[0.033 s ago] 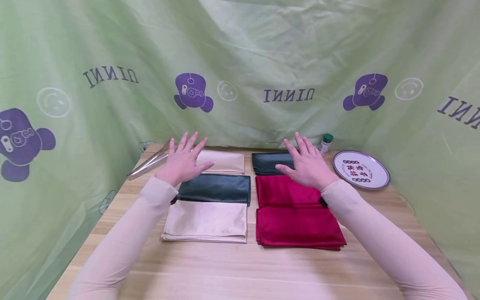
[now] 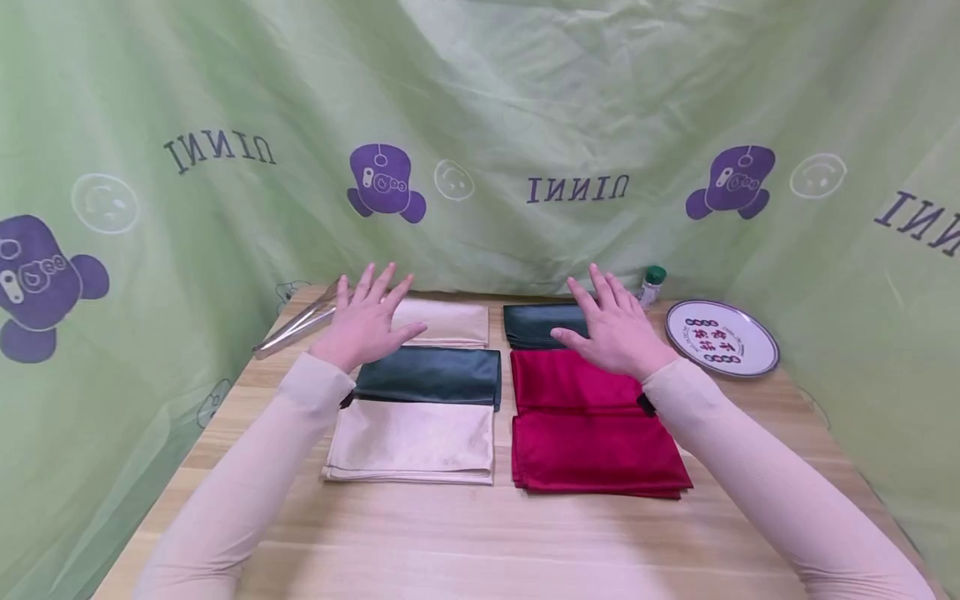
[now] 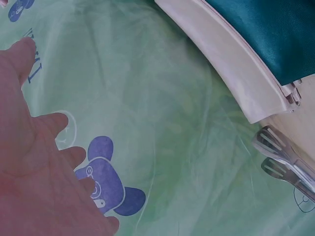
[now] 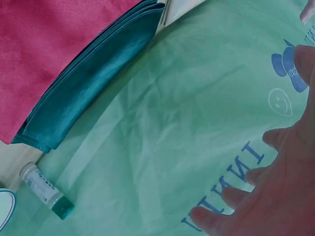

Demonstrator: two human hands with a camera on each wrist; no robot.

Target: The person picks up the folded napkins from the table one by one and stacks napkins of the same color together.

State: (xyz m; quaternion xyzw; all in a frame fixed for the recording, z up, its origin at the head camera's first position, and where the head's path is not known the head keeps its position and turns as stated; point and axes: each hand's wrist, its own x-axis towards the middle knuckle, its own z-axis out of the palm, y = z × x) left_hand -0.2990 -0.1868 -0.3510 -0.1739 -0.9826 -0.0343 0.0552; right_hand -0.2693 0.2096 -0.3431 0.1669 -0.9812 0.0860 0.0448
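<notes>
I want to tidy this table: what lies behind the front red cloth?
Another folded red cloth, then a dark green cloth; in the head view, the right grip hides part of each.

One table (image 2: 420, 533) bears six cloths (image 2: 416, 437), one plate (image 2: 756, 343), one bottle (image 2: 650, 292), one tongs (image 3: 290, 162); above it, two hands (image 2: 363, 329).

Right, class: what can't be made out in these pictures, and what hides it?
Rear green cloth, right end: head view, behind the right hand.
Rear pale cloth, left end: head view, behind the left hand.
Bottle label, wording: head view, too small; right wrist view, blurred.
Tongs, remainder: left wrist view, cut off by right edge.
</notes>
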